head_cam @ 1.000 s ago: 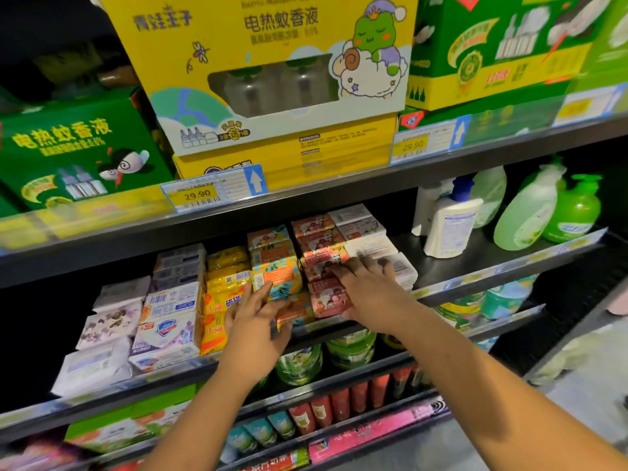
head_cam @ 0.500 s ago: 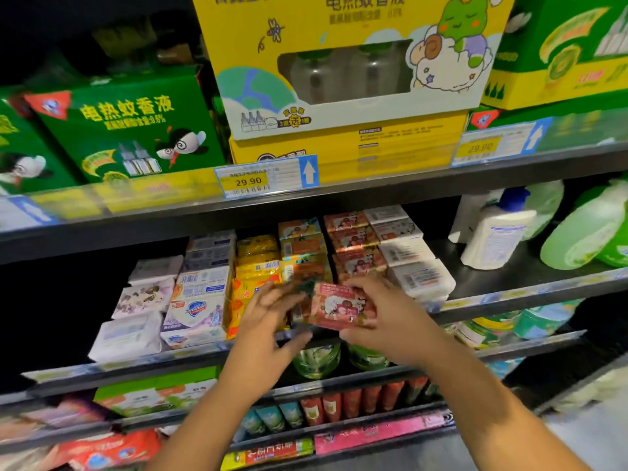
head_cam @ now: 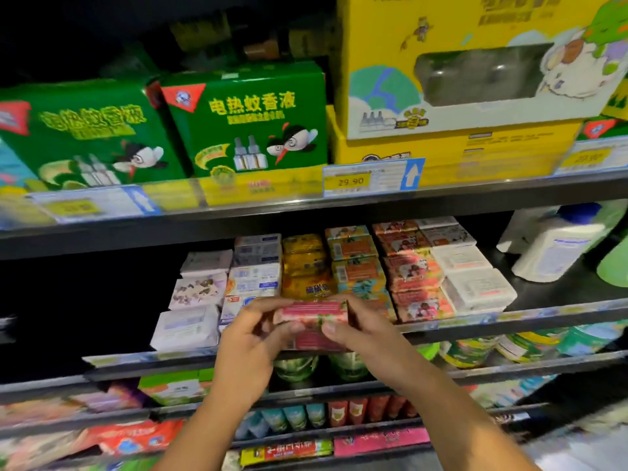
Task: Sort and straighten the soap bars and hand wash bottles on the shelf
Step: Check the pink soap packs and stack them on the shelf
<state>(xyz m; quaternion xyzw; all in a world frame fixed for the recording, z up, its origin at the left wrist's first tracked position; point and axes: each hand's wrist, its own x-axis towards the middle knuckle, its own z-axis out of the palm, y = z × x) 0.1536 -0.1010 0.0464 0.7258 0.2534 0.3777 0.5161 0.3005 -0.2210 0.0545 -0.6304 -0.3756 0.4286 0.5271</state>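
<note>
Two hands hold a pink-and-red wrapped rectangular soap bar at the front edge of the dark metal shelf, left hand pinching its left end, right hand its right.

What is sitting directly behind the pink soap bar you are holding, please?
Behind the pink soap bar, held by the left hand and right hand, rows of yellow soap packs and orange soap packs show. Their front packs are partly covered.
</note>
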